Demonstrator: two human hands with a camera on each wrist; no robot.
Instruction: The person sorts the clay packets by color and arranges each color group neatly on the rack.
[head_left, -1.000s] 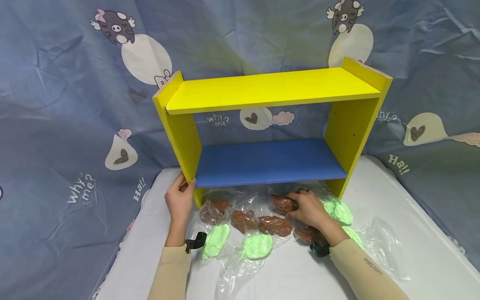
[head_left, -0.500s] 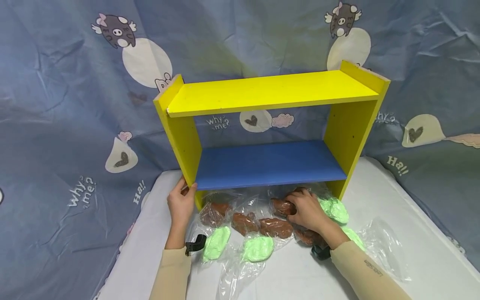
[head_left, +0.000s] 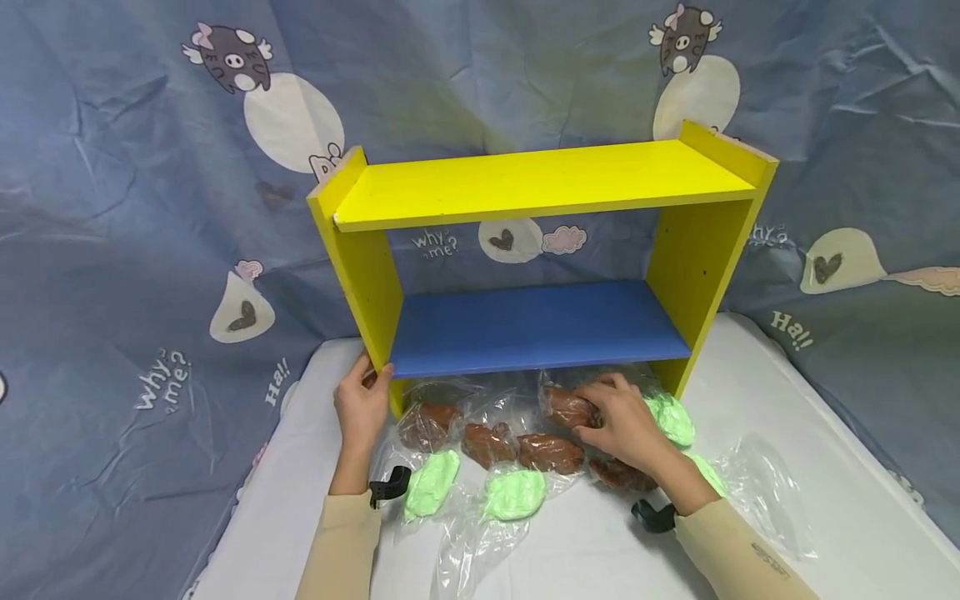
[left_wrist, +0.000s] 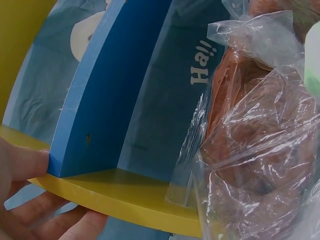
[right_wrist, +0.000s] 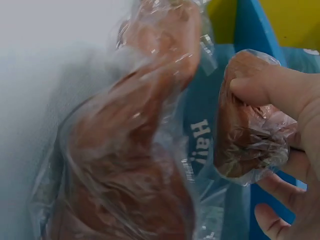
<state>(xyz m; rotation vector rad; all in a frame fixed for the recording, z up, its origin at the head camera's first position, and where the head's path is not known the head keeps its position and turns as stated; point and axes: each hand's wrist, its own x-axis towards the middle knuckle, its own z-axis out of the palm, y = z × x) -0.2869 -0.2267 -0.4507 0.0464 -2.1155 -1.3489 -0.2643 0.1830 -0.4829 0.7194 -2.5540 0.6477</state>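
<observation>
A small shelf unit with yellow sides (head_left: 347, 292) and a blue lower board (head_left: 540, 329) stands at the back of the table. My left hand (head_left: 362, 408) grips its left side panel at the blue board, thumb on the front edge and fingers on the outer face. Below the blue board, my right hand (head_left: 618, 421) pinches a brown lump in clear plastic (right_wrist: 240, 120) between thumb and fingers. In the right wrist view this lump is apart from the larger wrapped brown lumps (right_wrist: 130, 150) beside it. More wrapped brown lumps (head_left: 551, 452) lie in front of the unit.
Pale green wrapped lumps (head_left: 514, 494) lie nearer me, with others (head_left: 670, 419) by the unit's right side. Loose clear plastic (head_left: 765, 492) spreads over the white table cover (head_left: 277, 517). A blue printed cloth (head_left: 150, 250) hangs behind.
My right hand has risen slightly with the brown lump, and its wrist has shifted a little right. My left hand keeps its grip on the side panel.
</observation>
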